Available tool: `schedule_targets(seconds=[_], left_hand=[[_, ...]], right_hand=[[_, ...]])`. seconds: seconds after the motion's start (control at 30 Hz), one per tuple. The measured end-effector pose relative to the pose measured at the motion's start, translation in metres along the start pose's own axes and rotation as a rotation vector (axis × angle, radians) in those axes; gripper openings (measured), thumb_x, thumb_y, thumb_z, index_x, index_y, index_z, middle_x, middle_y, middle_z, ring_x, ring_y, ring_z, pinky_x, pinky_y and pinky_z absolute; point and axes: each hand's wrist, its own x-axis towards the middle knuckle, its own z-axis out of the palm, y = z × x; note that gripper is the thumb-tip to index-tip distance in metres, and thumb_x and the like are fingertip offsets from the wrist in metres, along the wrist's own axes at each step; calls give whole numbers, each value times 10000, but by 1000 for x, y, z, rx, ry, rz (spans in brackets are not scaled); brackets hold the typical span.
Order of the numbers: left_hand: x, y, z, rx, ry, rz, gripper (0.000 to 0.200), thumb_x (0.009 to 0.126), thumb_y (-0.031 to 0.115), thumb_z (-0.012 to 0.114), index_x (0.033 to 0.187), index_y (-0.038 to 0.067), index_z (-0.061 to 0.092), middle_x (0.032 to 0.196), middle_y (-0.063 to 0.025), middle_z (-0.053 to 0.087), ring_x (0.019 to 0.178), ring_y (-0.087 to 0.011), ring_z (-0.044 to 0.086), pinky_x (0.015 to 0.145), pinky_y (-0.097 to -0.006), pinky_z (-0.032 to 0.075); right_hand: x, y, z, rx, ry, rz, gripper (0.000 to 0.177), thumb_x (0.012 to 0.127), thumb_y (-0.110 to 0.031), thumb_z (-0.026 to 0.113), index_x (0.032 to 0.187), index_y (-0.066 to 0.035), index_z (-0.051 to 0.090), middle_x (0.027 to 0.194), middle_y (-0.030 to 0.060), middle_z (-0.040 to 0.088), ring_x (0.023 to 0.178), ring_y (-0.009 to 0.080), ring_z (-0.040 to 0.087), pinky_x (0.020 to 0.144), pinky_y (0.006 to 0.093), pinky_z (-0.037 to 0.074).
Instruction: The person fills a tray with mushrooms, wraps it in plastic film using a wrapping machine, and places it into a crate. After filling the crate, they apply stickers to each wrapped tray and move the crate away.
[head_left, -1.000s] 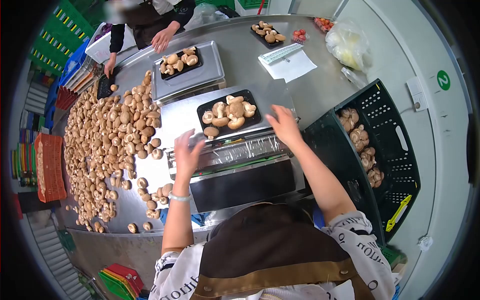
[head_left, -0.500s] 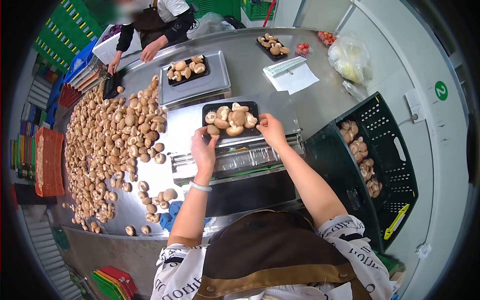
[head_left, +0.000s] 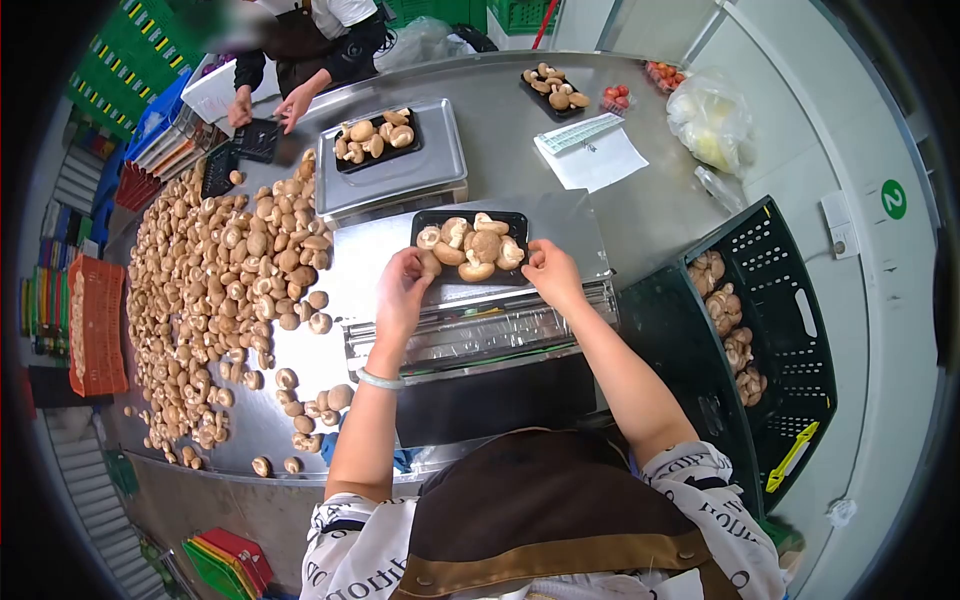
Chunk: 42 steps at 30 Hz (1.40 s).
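A black tray (head_left: 468, 218) of shiitake mushrooms (head_left: 485, 245) lies on the metal top of the wrapping machine (head_left: 375, 245) in front of me. At its left end my left hand (head_left: 403, 290) is closed, thumb and fingers around a mushroom (head_left: 430, 265) that is partly hidden. My right hand (head_left: 552, 273) pinches the tray's right edge with thumb and fingertips. Several mushrooms sit in the tray, some with stems up. Below it, clear film (head_left: 490, 338) runs across the machine's front.
Loose mushrooms (head_left: 200, 290) spread over the table at left. A scale (head_left: 455, 150) bears another filled tray (head_left: 380, 140). A co-worker's hands (head_left: 290, 105) hold a black tray (head_left: 257, 140). A dark green crate (head_left: 790, 350) with bagged mushrooms stands at right, near paper (head_left: 600, 165).
My left fingers have closed further over the mushroom at the tray's left end. The co-worker's hands now hold a black tray above the table. My view has shifted slightly.
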Motion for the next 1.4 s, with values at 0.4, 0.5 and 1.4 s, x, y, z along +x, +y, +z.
schedule_targets(seconds=[0.4,0.5,1.4], left_hand=[[10,-9,13,418,108,171,473,624,146,863,851,17,469,1018,-139,507,938,-322,515,803,-406,453],[11,-10,15,457,72,172,493,625,148,865,858,23,449,1077,-159,505,995,-347,518,837,-412,451],[-99,-24,-46,811,86,-62,266,749,259,769,692,27,653,720,-108,601,721,-321,554,668,-422,437]], right_hand=[[6,-4,-7,-76,-89,-5,416,722,-91,676,1123,11,632,819,128,679,799,295,657,750,390,512],[6,-7,-8,-86,-100,-7,424,719,-85,667,1131,9,633,821,132,681,792,295,658,744,389,512],[-86,51,-26,-462,184,-307,287,818,-319,704,754,-42,659,789,85,621,828,279,578,775,403,414]])
